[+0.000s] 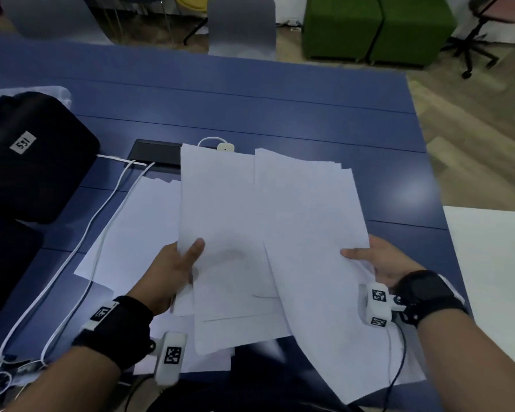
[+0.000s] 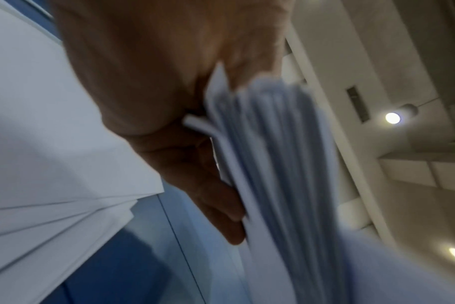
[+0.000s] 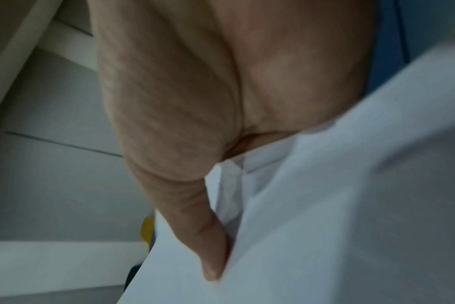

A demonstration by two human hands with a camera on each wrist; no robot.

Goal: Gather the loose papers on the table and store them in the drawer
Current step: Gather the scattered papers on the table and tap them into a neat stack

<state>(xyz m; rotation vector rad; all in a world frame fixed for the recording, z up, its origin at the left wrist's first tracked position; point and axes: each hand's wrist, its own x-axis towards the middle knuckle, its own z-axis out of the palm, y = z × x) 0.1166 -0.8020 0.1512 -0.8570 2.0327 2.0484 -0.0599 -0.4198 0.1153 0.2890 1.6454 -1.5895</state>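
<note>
Both hands hold loose white sheets above the blue table [image 1: 280, 99]. My left hand [image 1: 176, 269] pinches one bundle of papers [image 1: 220, 218] at its left edge, thumb on top. In the left wrist view that bundle [image 2: 273, 164] shows edge-on between my thumb and fingers [image 2: 216, 205]. My right hand [image 1: 381, 260] grips a second bundle [image 1: 309, 218] at its right edge, thumb on top; the right wrist view shows the thumb [image 3: 190, 205] lying on the sheets [image 3: 325, 205]. More papers [image 1: 137, 227] lie flat on the table at the left. No drawer is in view.
A black case [image 1: 33, 156] stands at the left. White cables [image 1: 101, 233] run from a black socket box [image 1: 158, 153] across the flat sheets. A white surface [image 1: 494, 263] adjoins the table on the right. Chairs and green seats stand beyond.
</note>
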